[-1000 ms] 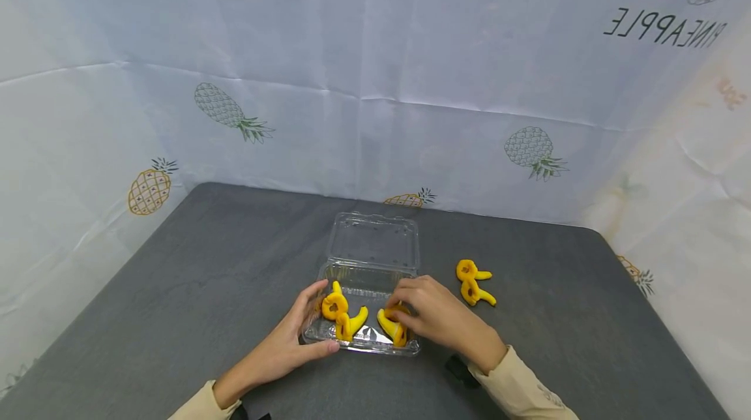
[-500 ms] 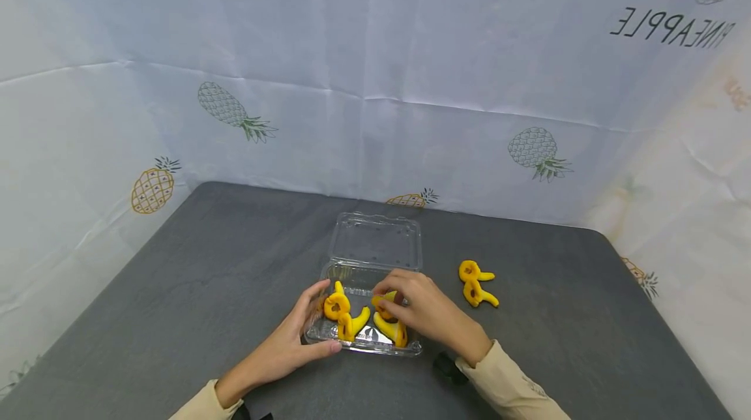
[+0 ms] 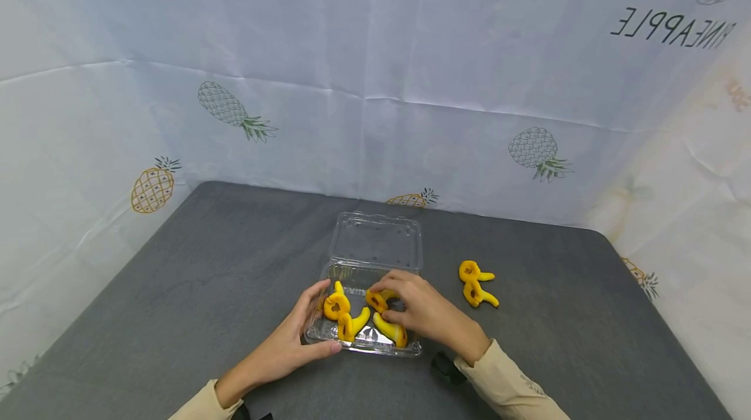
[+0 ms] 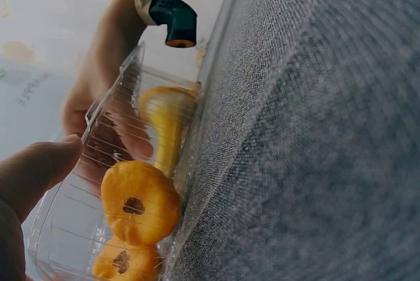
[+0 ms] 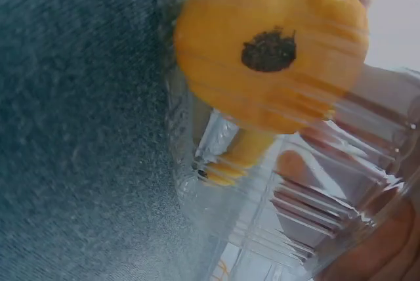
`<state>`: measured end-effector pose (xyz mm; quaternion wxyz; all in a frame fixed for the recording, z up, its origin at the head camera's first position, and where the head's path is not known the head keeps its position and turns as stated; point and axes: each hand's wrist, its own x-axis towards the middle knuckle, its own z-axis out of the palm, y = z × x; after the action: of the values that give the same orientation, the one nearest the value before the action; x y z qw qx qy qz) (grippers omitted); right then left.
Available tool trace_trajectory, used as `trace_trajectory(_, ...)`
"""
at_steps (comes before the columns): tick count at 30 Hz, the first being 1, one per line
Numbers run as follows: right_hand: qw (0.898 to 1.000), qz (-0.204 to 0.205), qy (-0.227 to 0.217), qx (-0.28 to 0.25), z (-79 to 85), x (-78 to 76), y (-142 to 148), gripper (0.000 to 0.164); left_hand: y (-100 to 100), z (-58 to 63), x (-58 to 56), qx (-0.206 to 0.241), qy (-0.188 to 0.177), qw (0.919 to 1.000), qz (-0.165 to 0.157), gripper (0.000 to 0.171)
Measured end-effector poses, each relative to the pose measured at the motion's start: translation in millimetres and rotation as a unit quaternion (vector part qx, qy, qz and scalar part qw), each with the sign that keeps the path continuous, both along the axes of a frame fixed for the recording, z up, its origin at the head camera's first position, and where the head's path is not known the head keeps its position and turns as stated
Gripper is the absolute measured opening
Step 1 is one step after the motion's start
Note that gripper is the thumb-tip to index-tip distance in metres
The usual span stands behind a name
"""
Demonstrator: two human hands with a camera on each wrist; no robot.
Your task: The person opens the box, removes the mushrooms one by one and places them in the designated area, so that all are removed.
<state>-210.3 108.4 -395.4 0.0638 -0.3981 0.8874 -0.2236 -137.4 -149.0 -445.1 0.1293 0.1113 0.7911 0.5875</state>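
Note:
A clear plastic clamshell container [image 3: 375, 244] stands on the table with its lid tipped back. My left hand [image 3: 290, 335] holds its near left corner, fingers along the side and thumb at the front edge. My right hand [image 3: 431, 312] reaches in from the right, fingers and thumb on either side of a yellow-orange gourd [image 3: 376, 301]. Beside the left wall lie two more, an upper gourd [image 3: 336, 306] and a lower gourd [image 3: 347, 329]. Another gourd [image 3: 390, 330] lies at the front right, below my right thumb. Through the plastic, the right wrist view shows a round gourd body [image 5: 269, 51].
Two loose gourds, one farther back [image 3: 469, 270] and one nearer [image 3: 474, 292], lie on the grey table [image 3: 545, 322] to the right of the container. A pineapple-print curtain [image 3: 434, 81] hangs along the back and sides.
My right hand has lifted a gourd off the front-right one and moved it left and back inside the container. My left hand keeps its place at the corner.

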Motion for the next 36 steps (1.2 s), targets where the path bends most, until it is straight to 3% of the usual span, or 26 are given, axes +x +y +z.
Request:
trace_trajectory(13, 0.999, -0.017, -0.020, 0.032, -2.0, -4.3, -5.3, 0.051, 0.6, -0.1, -0.2, -0.003, -0.002, 1.0000, 0.002, 0.096)
trace_trajectory(22, 0.998, -0.016, -0.050, 0.028, -3.7, -4.9, -6.8, 0.045, -0.3, -0.6, -0.1, 0.000, 0.005, 1.0000, -0.003, 0.096)
trace_trajectory(31, 0.999, -0.013, -0.017, 0.049, -3.8, -3.9, -8.0, 0.051, -1.0, -0.5, -0.7, -0.001, 0.009, 1.0000, -0.003, 0.095)
trace_trajectory(36, 1.000, -0.005, -0.012, 0.028, -0.1, 0.1, -4.5, 0.051, -1.0, -1.3, -0.7, -0.003, 0.013, 0.9999, -0.002, 0.095)
